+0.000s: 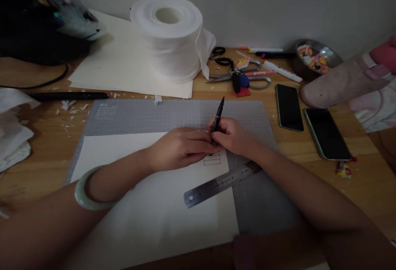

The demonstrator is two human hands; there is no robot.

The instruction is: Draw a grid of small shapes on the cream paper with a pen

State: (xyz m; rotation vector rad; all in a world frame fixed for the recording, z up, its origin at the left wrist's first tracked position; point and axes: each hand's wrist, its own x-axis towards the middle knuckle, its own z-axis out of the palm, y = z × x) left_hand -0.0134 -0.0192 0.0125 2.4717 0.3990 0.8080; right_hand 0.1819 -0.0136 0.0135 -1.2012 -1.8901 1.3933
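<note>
A white paper sheet (173,208) lies on a grey cutting mat (139,117). My right hand (230,137) holds a black pen (219,113) upright, slightly tilted, over the paper's upper right part. Beside it, my left hand (182,148) reaches across the paper with its fingers together at the pen's lower end; whether they grip anything is hidden. Below my fingers shows a small drawn grid (212,160) of black lines. A metal ruler (216,184) lies slanted across the paper's right edge, with its far end close to my right forearm.
Behind the mat stand a tissue roll (173,51) and more paper (117,59). Scissors (256,82), keys and markers (281,71) lie at the back right. Two phones (289,107), a metal bowl (334,55) and a bottle (343,76) are right. Paper scraps lie left.
</note>
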